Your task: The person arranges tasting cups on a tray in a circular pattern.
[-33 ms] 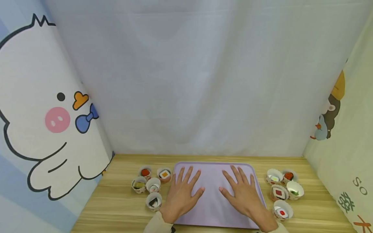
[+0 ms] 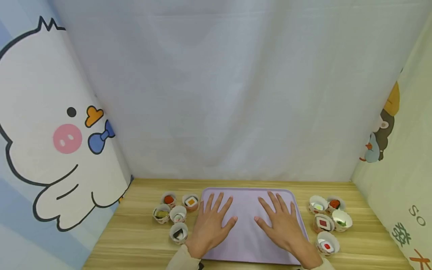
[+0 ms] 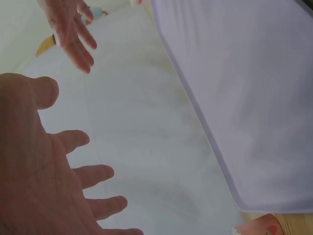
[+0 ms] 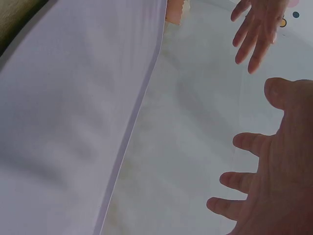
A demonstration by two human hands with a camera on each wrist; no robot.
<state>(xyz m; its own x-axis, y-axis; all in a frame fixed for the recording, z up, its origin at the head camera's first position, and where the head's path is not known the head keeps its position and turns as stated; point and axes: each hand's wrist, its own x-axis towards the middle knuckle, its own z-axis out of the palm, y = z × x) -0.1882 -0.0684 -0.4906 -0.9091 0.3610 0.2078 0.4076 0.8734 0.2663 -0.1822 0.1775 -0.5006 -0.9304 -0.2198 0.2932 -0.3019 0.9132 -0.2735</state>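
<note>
A lilac rectangular tray lies on the wooden table in the head view. Over its left side my left hand is spread palm down, fingers straight and apart, thumb pointing inward. My right hand mirrors it over the right side. Both hold nothing. In the left wrist view, the left palm is raised above the tray surface. The right wrist view likewise has the right palm above the tray, with the other hand beyond it.
Left of the tray stand several small paper cups, one with an orange-topped white piece. Several more cups stand at the right, including one with a red-centred white piece. A pale curtain hangs behind the wooden table; printed cloths flank it.
</note>
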